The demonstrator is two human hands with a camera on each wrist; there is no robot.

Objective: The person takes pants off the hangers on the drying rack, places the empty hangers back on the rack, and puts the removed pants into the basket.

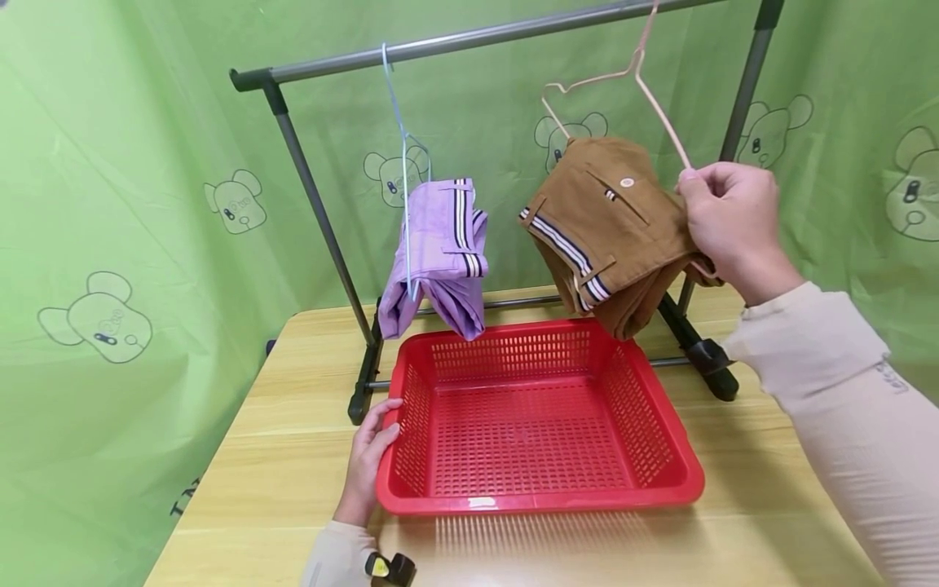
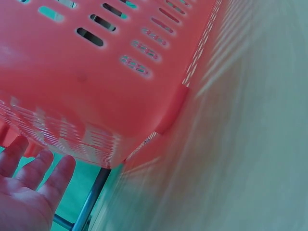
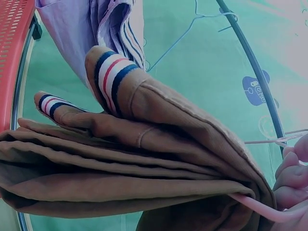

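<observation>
Brown trousers (image 1: 612,216) with a striped waistband hang folded on a pink clothes hanger (image 1: 663,114). Thumb and fingers of my right hand (image 1: 737,220) pinch that hanger's right arm beside the trousers. In the right wrist view the folded brown cloth (image 3: 183,115) fills the middle, and the hanger's pink bar (image 3: 262,208) comes out by my fingers. My left hand (image 1: 363,469) rests at the left rim of a red plastic basket (image 1: 539,501). From the left wrist, its fingers (image 2: 60,180) look straight and spread beside the basket's wall (image 2: 82,77).
Purple trousers (image 1: 440,228) hang on a blue hanger (image 1: 403,163) at the left of the metal rack's top bar (image 1: 469,45). The rack's black feet (image 1: 707,371) stand on a wooden table (image 1: 293,456). A green printed curtain (image 1: 147,204) surrounds the table.
</observation>
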